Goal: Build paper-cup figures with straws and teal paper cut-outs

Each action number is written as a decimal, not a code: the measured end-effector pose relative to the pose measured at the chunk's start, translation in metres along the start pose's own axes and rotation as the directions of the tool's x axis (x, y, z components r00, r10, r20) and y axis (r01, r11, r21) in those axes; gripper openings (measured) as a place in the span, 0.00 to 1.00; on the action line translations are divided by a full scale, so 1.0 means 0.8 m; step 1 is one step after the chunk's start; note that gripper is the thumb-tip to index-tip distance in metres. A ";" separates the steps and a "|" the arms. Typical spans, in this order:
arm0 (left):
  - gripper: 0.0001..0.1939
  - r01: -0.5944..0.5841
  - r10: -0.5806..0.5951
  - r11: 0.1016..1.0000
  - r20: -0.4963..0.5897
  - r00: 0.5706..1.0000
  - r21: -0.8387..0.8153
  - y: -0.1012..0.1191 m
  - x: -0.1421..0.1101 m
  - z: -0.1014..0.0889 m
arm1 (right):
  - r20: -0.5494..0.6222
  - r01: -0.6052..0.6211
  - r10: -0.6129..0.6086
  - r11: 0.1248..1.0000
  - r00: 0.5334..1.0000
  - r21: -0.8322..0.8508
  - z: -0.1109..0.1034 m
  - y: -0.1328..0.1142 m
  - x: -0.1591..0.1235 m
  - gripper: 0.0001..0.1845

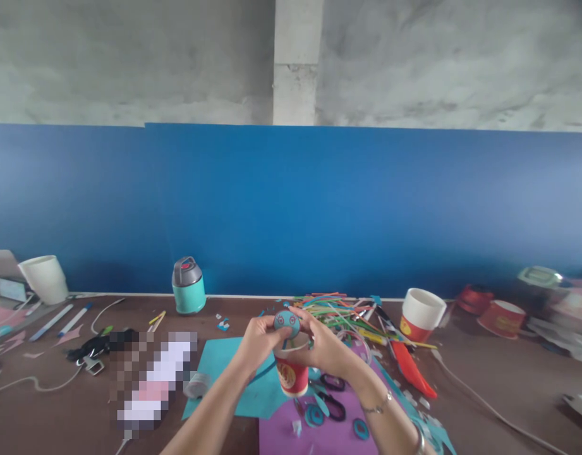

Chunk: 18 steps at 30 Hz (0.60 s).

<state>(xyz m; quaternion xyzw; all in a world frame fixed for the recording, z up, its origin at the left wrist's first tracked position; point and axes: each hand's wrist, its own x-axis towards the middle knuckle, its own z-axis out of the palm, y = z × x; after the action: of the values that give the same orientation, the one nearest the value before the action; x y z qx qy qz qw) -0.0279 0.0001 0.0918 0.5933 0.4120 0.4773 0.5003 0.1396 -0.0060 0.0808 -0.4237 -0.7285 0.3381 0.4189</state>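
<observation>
A round light-blue paper disc (287,320) with a small face drawn on it stands above the rim of a red paper cup (293,377). My left hand (261,336) pinches the disc from the left, thumb across its lower front. On the other side, my right hand (321,338) has its fingertips by the disc's right edge, while its thumb lies across the cup's front below the rim. The cup is upright over blue and purple sheets. Dark-handled scissors (335,407) and blue paper rings (314,415) lie just right of its base.
Behind the hands lies a pile of coloured pipe cleaners or thin strips (335,311). A white-and-red cup (421,314) and a red-orange craft knife or similar tool (412,371) are to the right. Left are a teal flask (189,287), a tape roll (197,384) and a blurred-out device (158,382).
</observation>
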 end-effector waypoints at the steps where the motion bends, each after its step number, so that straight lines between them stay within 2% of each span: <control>1: 0.16 0.007 -0.007 1.000 -0.011 1.000 0.010 0.001 0.000 -0.001 | 0.024 0.003 -0.004 1.000 1.000 0.012 -0.001 0.000 0.000 0.44; 5: 0.16 -0.003 0.004 1.000 -0.045 0.999 0.030 0.005 0.000 -0.003 | 0.116 -0.015 0.010 0.999 0.993 0.043 -0.003 -0.001 0.001 0.46; 8: 0.14 0.001 -0.001 1.000 -0.013 1.000 0.022 0.007 -0.002 -0.004 | 0.147 -0.030 0.026 0.999 0.989 0.023 -0.003 -0.003 0.001 0.49; 11: 0.12 -0.004 0.004 1.000 0.023 1.000 0.008 0.008 -0.003 -0.004 | 0.148 -0.036 0.038 0.999 0.988 -0.015 -0.004 -0.007 0.000 0.50; 14: 0.11 -0.008 0.008 1.000 0.002 1.000 0.021 0.011 -0.003 -0.005 | 0.147 -0.051 0.053 0.999 0.988 -0.016 -0.005 -0.010 -0.001 0.49; 18: 0.14 -0.030 0.032 0.997 -0.034 0.999 0.077 0.012 -0.001 -0.007 | 0.068 -0.072 0.078 0.994 0.995 -0.080 -0.005 -0.012 -0.002 0.49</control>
<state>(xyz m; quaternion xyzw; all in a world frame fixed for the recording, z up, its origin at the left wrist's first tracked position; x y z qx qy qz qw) -0.0332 -0.0011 0.1016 0.6098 0.4296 0.4794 0.4624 0.1402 -0.0107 0.0905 -0.4545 -0.7390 0.3399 0.3629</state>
